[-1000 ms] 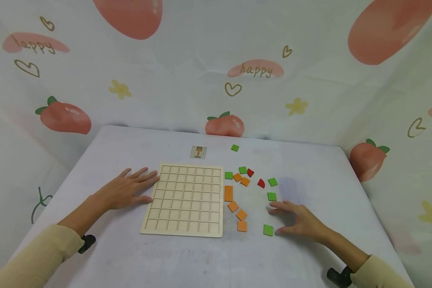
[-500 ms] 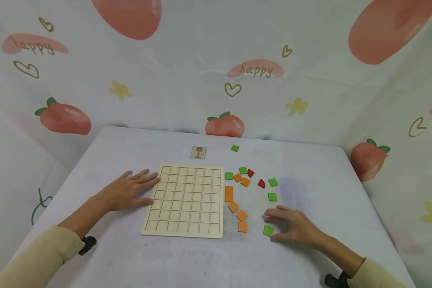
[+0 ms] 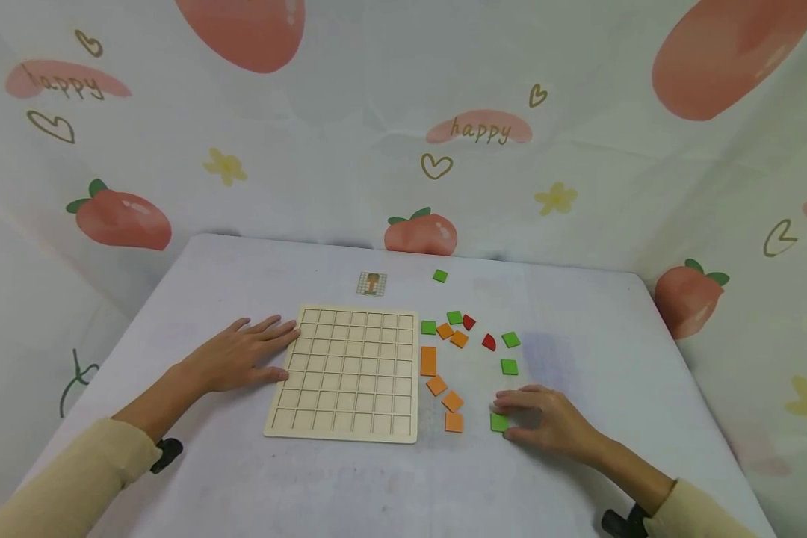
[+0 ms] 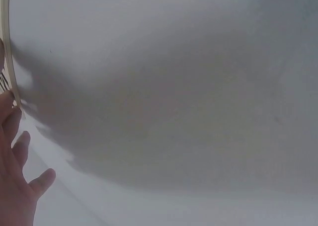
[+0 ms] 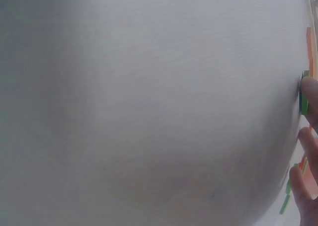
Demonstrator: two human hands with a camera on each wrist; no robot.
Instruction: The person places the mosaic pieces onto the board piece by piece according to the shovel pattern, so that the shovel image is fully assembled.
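My left hand (image 3: 232, 357) lies with spread, straight fingers at the left edge of a pale wooden grid board (image 3: 339, 439); the fingertips and thumb touch its rim. In the left wrist view, only part of the hand (image 4: 17, 171) and a sliver of the board's edge (image 4: 6, 22) show. On the right, my right hand (image 3: 554, 424) pinches a green square tile (image 3: 498, 423) between thumb and fingers, the tile low over or on the table. The right wrist view catches that green tile (image 5: 304, 94) at the fingertips.
Orange square tiles (image 3: 453, 401), an orange rectangle (image 3: 428, 361), red quarter-round pieces (image 3: 489, 342) and more green squares (image 3: 509, 367) lie scattered right of the board. A small patterned card (image 3: 372, 284) sits behind it, with a lone green tile (image 3: 440, 276) nearby.
My right hand has moved left and closed its thumb and fingers on the nearest green tile, which has shifted slightly away from me. The left hand has stayed at the board's edge.
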